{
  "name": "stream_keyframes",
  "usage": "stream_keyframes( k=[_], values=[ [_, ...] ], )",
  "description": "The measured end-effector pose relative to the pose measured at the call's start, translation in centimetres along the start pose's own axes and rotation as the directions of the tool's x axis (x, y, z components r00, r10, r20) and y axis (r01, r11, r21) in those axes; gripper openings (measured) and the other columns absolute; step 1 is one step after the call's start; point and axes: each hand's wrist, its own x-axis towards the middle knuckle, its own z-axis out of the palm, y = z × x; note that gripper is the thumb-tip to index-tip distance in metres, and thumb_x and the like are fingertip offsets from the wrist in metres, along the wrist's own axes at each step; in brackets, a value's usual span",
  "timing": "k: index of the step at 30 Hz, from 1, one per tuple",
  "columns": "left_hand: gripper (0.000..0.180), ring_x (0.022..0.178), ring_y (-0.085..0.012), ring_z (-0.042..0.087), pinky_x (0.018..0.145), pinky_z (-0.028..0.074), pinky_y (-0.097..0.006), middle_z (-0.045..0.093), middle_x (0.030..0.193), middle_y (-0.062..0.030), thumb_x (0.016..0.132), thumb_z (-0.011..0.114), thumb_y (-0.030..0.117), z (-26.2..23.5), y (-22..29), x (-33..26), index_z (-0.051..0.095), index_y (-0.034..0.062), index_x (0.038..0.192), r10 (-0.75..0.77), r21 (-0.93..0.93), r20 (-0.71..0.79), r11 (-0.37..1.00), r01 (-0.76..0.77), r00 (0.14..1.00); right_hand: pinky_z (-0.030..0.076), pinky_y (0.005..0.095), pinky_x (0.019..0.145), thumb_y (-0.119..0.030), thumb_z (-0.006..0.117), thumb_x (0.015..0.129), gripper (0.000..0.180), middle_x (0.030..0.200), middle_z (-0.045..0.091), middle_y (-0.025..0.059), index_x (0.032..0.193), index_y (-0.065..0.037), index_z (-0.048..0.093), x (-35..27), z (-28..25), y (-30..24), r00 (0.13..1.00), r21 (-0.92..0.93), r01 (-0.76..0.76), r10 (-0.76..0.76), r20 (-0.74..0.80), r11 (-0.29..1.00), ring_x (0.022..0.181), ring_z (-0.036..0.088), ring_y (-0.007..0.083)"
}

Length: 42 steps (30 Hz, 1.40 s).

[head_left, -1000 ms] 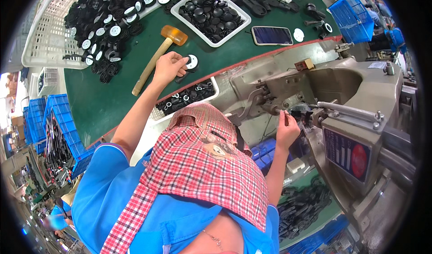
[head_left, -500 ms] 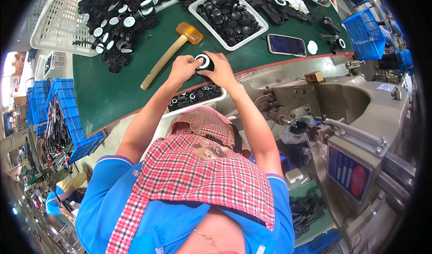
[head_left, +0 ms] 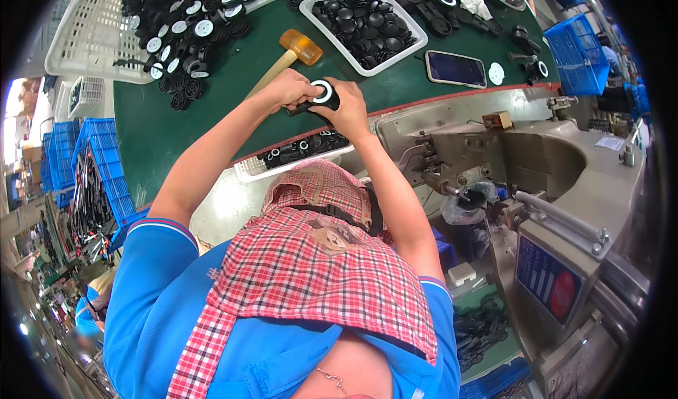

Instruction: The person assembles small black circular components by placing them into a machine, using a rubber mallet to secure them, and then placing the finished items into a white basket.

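Note:
Near the front edge of the green-topped table, both hands meet around a black plastic part with a white ring point(head_left: 330, 100). My right hand point(head_left: 349, 111) wraps its right side, thumb below and fingers along the top. From the left, my left hand point(head_left: 291, 90) has its fingers closed against the part, the thumb pressing by the ring. A dark, narrow portion shows beneath the left fingers; its full shape is hidden. Just beyond my left hand lies a mallet point(head_left: 301, 47) with an amber head, its wooden handle partly covered by that hand and forearm.
A white tray of black round caps point(head_left: 421, 41) sits at the back. Black wheels with white discs point(head_left: 203, 28) pile at far left beside a white basket point(head_left: 88, 42). A phone point(head_left: 455, 69) lies right of the tray. Below the table edge is another parts tray point(head_left: 265, 174); a metal machine point(head_left: 607, 159) stands right.
My left hand has shifted its hold and now covers part of the mallet's handle. A dark extension of the held part shows under its fingers. The view has shifted slightly.

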Motion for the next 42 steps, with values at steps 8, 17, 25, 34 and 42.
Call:
stream_keyframes(
  k=[8, 17, 25, 34, 42],
  values=[
    [0.043, 0.051, -0.0238, 0.056, 0.054, 0.046, -0.036, 0.06, 0.059, -0.0087, 0.077, 0.077, 0.041, 0.3, -0.8, -0.2, 0.064, 0.0016, 0.07, 0.528, 0.661, -0.347, 0.724, -0.198, 0.775, 0.043, 0.0426, 0.09, -0.028, 0.086, 0.064, 0.063, 0.108, 0.065, 0.0112, 0.117, -0.007, 0.062, 0.2, 0.0, 0.2, 1.0, -0.014, 0.003, -0.003, -0.018, 1.0, 0.1, 0.056, 0.0337],
    [0.036, 0.083, -0.0346, 0.064, 0.074, 0.05, -0.043, 0.064, 0.093, -0.0194, 0.096, 0.056, 0.032, -3.5, -4.3, -2.5, 0.056, 0.001, 0.114, 0.612, 0.658, -0.449, 0.72, -0.222, 0.651, 0.044, 0.0417, 0.091, -0.028, 0.086, 0.063, 0.063, 0.112, 0.064, 0.0101, 0.118, -0.008, 0.062, 0.0, -0.1, -0.1, 1.0, -0.011, -0.027, 0.027, 0.016, 1.0, 0.102, 0.055, 0.0328],
    [0.032, 0.066, -0.043, 0.063, 0.056, 0.048, -0.048, 0.063, 0.069, -0.0217, 0.095, 0.06, 0.031, 1.7, -4.1, -10.3, 0.049, 0.0009, 0.094, 0.482, 0.724, -0.38, 0.686, -0.071, 0.789, 0.046, 0.0417, 0.09, -0.021, 0.087, 0.063, 0.064, 0.111, 0.064, 0.0116, 0.118, -0.006, 0.061, 0.0, -0.3, -1.0, 1.0, -0.04, -0.01, 0.01, 0.007, 0.999, 0.103, 0.057, 0.033],
    [0.034, 0.061, -0.0442, 0.062, 0.051, 0.049, -0.048, 0.061, 0.065, -0.0219, 0.092, 0.063, 0.033, 3.2, -4.9, -10.0, 0.047, 0.002, 0.09, 0.546, 0.803, -0.271, 0.582, -0.126, 0.793, 0.046, 0.0416, 0.091, -0.022, 0.087, 0.063, 0.063, 0.112, 0.063, 0.013, 0.118, -0.005, 0.061, 0.2, -0.2, -0.5, 0.999, -0.045, -0.03, 0.031, 0.011, 0.999, 0.104, 0.056, 0.0341],
    [0.037, 0.069, -0.0447, 0.064, 0.056, 0.05, -0.053, 0.066, 0.079, -0.0227, 0.094, 0.058, 0.039, -1.9, -3.7, -3.3, 0.047, 0.0038, 0.096, 0.672, 0.762, -0.438, 0.63, -0.15, 0.597, 0.047, 0.0419, 0.09, -0.022, 0.088, 0.06, 0.058, 0.109, 0.064, 0.0125, 0.11, -0.005, 0.064, 0.0, -1.2, -1.0, 0.991, 0.056, -0.135, 0.136, -0.011, 0.989, 0.104, 0.057, 0.0346]
  ],
)
